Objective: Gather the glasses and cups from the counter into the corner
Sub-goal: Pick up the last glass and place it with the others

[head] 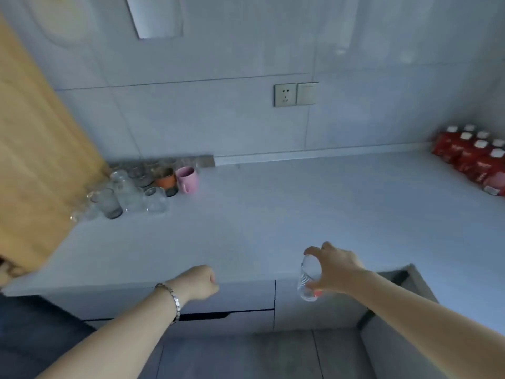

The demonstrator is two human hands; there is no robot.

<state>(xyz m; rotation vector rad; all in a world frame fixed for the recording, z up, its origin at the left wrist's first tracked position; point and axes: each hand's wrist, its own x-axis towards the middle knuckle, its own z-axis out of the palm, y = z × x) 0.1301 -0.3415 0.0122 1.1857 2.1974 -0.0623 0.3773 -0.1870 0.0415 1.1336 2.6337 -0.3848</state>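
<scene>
My right hand (334, 269) grips a clear drinking glass (307, 279) from above, holding it tilted over the counter's front edge. My left hand (198, 281) is a closed fist with nothing in it, hovering at the front edge of the counter, a bracelet on its wrist. In the far left corner stands a cluster of several clear glasses (131, 192), with a pink mug (188, 179) and an orange cup (166, 181) at its right side. The pale counter (273, 214) lies between my hands and that cluster.
A wooden cabinet side (35, 149) borders the corner on the left. A pack of red cartons with white caps (475, 160) sits at the far right of the counter. A wall socket and switch (296, 94) are on the tiled wall. Drawers run below the counter edge.
</scene>
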